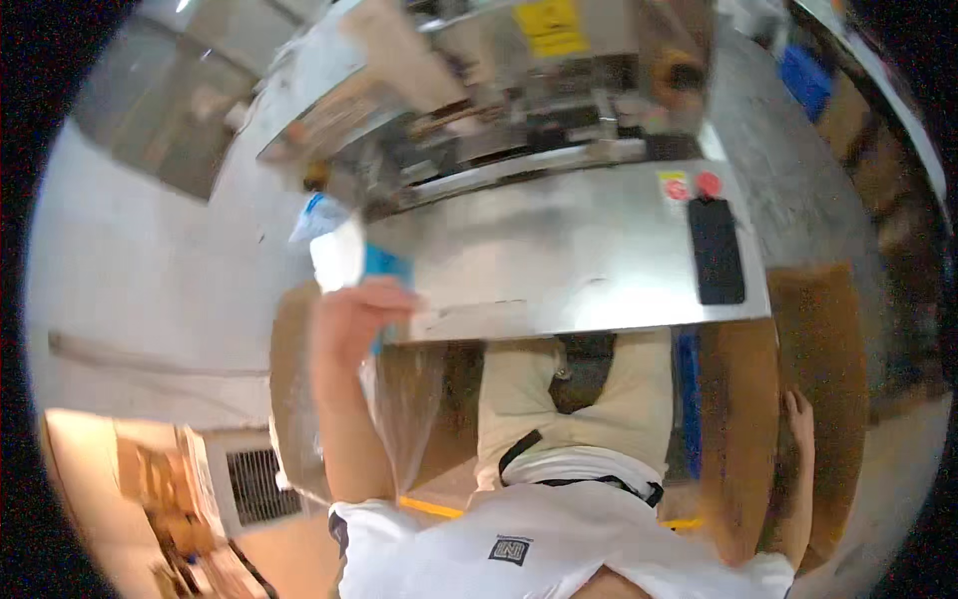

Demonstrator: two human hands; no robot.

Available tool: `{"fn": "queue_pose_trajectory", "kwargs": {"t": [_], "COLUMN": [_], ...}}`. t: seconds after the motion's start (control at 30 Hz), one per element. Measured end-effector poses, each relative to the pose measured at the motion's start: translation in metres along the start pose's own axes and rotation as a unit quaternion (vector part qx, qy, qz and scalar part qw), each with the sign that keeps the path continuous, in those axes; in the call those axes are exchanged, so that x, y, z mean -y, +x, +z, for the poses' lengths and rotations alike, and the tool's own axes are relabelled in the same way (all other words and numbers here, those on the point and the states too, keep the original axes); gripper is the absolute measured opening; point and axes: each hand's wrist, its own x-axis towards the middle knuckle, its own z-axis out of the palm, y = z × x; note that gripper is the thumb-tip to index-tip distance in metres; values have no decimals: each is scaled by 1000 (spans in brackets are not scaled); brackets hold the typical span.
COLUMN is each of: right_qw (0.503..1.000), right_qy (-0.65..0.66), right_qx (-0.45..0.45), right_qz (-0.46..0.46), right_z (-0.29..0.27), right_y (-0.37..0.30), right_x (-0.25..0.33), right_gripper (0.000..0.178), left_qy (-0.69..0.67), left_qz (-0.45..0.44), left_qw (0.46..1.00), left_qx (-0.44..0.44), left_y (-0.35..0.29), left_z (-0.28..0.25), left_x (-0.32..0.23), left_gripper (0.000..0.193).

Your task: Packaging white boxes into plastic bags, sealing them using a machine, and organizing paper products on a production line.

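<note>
Showing just beyond and partly behind the fingers of the left hand (pixel 357 314), a blue-and-white packet (pixel 341 256) is at the left end of a shiny metal table (pixel 559 250). A black phone (pixel 718 252) lies at the table's right end, near a red button (pixel 709 184); machinery (pixel 539 120) stands across the far side. The left fingers are curled, though blur leaves it unclear whether they grip the packet. The right hand (pixel 800 417) hangs by brown cardboard (pixel 828 329), fingers loosely extended and free.
</note>
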Motion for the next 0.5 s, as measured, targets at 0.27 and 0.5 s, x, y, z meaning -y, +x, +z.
{"fn": "queue_pose_trajectory", "kwargs": {"t": [0.27,0.5], "right_qw": [980,952], "right_qy": [-54,81], "right_qx": [-162,-249], "right_qz": [-102,-156], "right_z": [-43,-49], "right_y": [-43,-142], "right_x": [-36,243], "right_gripper": [65,54], "left_qy": [9,-327], "left_qz": [-260,-50], "left_qw": [965,920], "left_qx": [33,-209], "left_y": [-21,64], "left_z": [132,76], "left_x": [316,147], "left_gripper": [57,47]}}
